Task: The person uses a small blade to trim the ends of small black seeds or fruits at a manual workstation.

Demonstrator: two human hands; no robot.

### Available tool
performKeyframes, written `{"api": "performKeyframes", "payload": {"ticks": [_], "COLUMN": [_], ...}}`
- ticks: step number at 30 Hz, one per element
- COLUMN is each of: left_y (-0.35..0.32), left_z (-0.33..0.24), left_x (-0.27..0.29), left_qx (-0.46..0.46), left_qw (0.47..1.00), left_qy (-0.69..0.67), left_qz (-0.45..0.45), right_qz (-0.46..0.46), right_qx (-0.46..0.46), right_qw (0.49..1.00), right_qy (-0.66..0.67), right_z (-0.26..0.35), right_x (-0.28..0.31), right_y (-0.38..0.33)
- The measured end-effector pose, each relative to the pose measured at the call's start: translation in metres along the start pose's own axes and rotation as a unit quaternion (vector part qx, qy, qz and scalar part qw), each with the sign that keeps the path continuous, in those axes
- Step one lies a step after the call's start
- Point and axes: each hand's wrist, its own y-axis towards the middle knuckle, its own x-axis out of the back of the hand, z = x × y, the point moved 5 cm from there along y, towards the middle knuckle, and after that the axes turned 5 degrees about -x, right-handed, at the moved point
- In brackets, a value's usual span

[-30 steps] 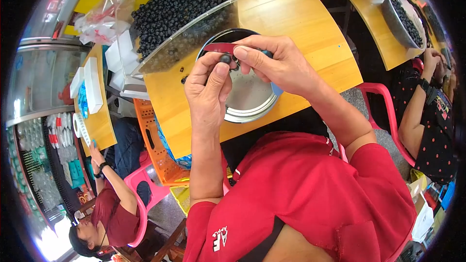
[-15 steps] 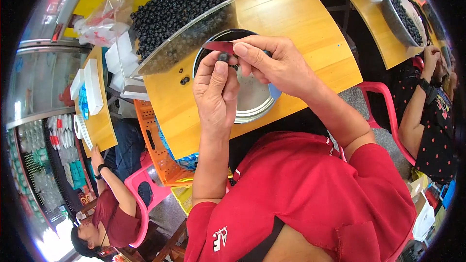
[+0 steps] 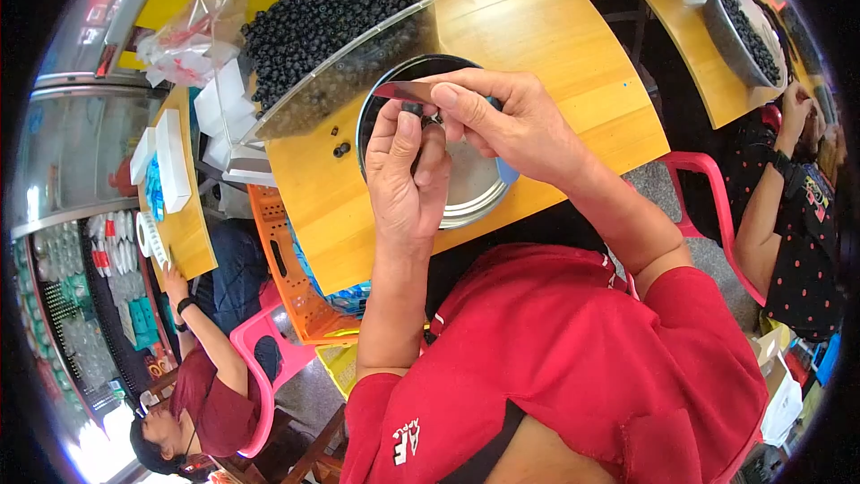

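My left hand (image 3: 408, 181) is closed, pinching a small round black piece (image 3: 412, 109) between thumb and fingers. In my right hand (image 3: 524, 125), also closed, is a small knife (image 3: 405, 90). Its blade points left and lies just above the black piece. Both hands are over a round metal basin (image 3: 473, 208) on the wooden table, and they hide much of its inside. Behind them stands a clear plastic bin (image 3: 394, 21) with a heap of similar black pieces (image 3: 327, 18). A few loose pieces (image 3: 341, 150) lie on the tabletop left of the basin.
An orange crate (image 3: 279, 260) stands by the table's left edge (image 3: 313, 215). At the left a person in a dark red shirt (image 3: 219, 394) sits on a pink chair (image 3: 285, 366). Another person (image 3: 797, 242) sits at the right, near a bowl of black pieces (image 3: 778, 81).
My left hand has shifted slightly right and downward, with the black piece still pinched. The knife blade has turned a little, catching the light differently.
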Motion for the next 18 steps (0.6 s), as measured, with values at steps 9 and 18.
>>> {"api": "performKeyframes", "payload": {"ticks": [9,18], "left_y": [-0.002,0.003], "left_z": [-0.003,-0.016], "left_x": [0.001,0.009], "left_qx": [-0.012,0.03], "left_qw": [1.0,0.999], "left_qy": [0.009,0.029], "left_qz": [-0.005,-0.021], "right_qz": [0.004,-0.059], "right_qx": [-0.002,-0.031], "right_qw": [1.0,0.995], "right_qy": [-0.01,0.073], "right_z": [-0.002,0.001], "right_x": [0.002,0.03], "right_y": [0.003,0.002]}}
